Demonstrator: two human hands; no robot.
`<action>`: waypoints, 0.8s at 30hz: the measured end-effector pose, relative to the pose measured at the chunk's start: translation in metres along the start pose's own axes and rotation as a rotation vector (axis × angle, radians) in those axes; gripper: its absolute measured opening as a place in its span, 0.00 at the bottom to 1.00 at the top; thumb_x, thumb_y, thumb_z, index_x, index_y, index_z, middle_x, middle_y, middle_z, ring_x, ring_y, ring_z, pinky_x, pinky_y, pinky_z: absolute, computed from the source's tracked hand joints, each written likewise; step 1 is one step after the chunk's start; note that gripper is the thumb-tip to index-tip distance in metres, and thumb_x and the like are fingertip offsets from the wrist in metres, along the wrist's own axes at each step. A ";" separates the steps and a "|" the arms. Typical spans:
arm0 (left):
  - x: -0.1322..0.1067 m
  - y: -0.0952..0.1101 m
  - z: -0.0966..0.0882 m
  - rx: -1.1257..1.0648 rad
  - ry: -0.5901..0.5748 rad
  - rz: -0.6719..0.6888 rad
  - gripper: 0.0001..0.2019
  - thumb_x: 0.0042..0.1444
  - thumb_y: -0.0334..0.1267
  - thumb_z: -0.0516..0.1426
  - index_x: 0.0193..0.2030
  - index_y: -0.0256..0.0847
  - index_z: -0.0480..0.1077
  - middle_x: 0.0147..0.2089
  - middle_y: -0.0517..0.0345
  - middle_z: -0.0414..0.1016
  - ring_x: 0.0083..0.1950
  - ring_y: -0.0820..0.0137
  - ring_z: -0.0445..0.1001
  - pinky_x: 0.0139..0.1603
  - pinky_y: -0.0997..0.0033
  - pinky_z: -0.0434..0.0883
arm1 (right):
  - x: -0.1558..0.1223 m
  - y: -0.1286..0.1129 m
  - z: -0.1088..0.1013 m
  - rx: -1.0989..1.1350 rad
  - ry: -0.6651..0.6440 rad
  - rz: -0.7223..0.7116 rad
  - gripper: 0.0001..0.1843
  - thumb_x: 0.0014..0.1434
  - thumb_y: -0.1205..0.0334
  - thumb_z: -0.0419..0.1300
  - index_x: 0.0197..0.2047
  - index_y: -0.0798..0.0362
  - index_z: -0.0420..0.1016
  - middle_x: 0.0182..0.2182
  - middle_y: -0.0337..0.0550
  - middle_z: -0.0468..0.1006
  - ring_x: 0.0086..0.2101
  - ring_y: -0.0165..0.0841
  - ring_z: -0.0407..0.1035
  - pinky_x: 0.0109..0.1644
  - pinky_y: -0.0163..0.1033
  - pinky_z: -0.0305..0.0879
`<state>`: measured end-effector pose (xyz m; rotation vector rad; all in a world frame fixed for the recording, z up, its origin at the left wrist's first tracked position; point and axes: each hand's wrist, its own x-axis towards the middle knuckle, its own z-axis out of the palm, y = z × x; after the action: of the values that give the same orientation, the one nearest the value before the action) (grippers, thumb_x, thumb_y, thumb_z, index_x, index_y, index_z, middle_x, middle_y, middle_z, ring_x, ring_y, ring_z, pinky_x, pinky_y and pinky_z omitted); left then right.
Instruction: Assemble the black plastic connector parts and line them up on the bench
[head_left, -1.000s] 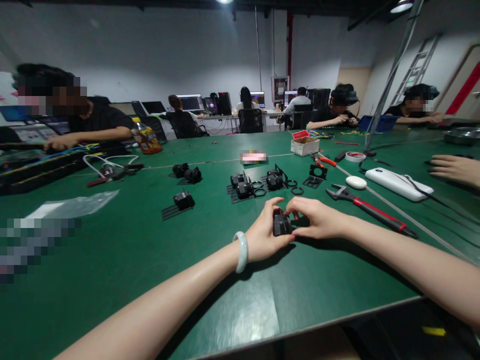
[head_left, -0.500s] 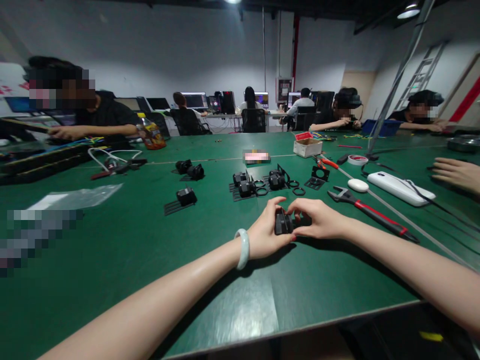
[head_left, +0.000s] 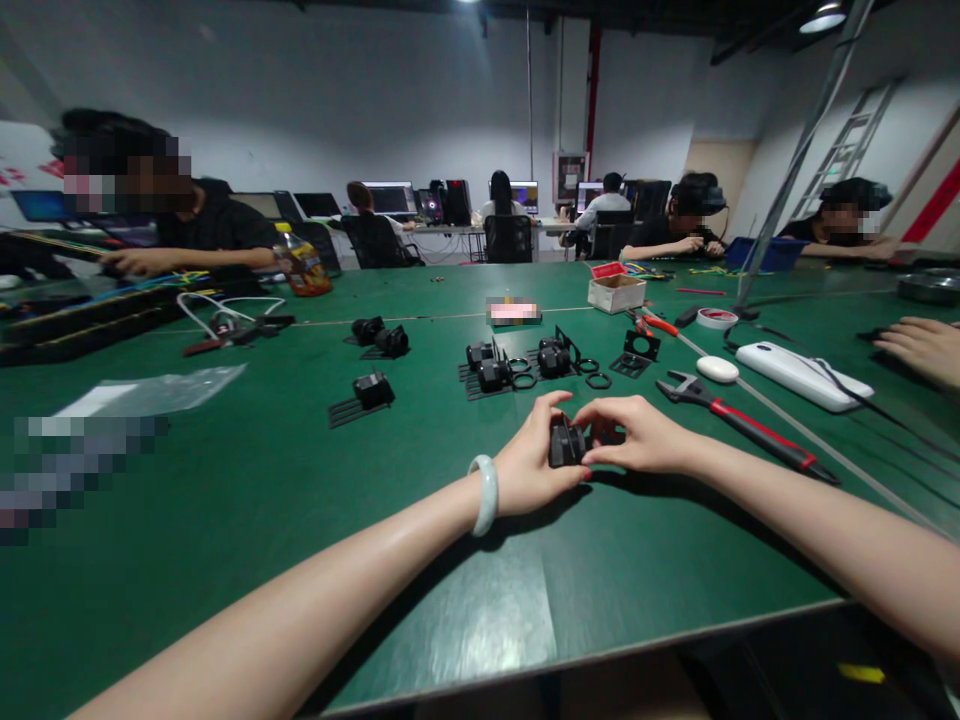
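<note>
A small black plastic part (head_left: 564,443) rests on the green table (head_left: 225,520) between both my hands. My left hand (head_left: 529,465), with a pale bangle on the wrist, grips the part from the left with thumb and fingers closed round it. From the right, my right hand (head_left: 637,435) pinches the same part. Just beyond lie several similar black parts on ribbed plates (head_left: 491,377) and loose black rings (head_left: 598,381).
An adjustable wrench with a red handle (head_left: 739,423), a white oval object (head_left: 717,369) and a white device (head_left: 804,375) lie to the right. A small cardboard box (head_left: 615,293), tape roll (head_left: 712,318) and clear bag (head_left: 161,391) are further off. Other people sit around the table; someone's hand (head_left: 922,348) rests at far right.
Both hands stay closed on the black part with small finger shifts. The view has tilted slightly.
</note>
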<state>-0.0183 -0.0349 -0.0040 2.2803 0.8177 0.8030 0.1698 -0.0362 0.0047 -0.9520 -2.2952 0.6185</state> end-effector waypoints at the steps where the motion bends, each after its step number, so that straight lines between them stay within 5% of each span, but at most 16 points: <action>1: 0.000 0.000 0.000 0.004 -0.003 -0.003 0.35 0.42 0.35 0.58 0.55 0.39 0.44 0.45 0.50 0.59 0.48 0.62 0.61 0.49 0.58 0.61 | 0.000 0.000 0.000 0.009 -0.002 0.006 0.17 0.43 0.60 0.62 0.38 0.55 0.68 0.29 0.41 0.72 0.28 0.29 0.66 0.31 0.33 0.61; 24: -0.001 0.001 0.000 -0.017 0.006 -0.029 0.37 0.42 0.35 0.58 0.55 0.38 0.40 0.47 0.49 0.57 0.49 0.62 0.61 0.48 0.59 0.61 | 0.001 0.007 0.007 0.159 -0.048 0.137 0.18 0.48 0.56 0.58 0.42 0.57 0.68 0.32 0.43 0.73 0.28 0.29 0.64 0.31 0.33 0.60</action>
<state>-0.0186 -0.0362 -0.0035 2.2474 0.8420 0.8008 0.1681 -0.0322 -0.0045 -1.0323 -2.1970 0.8767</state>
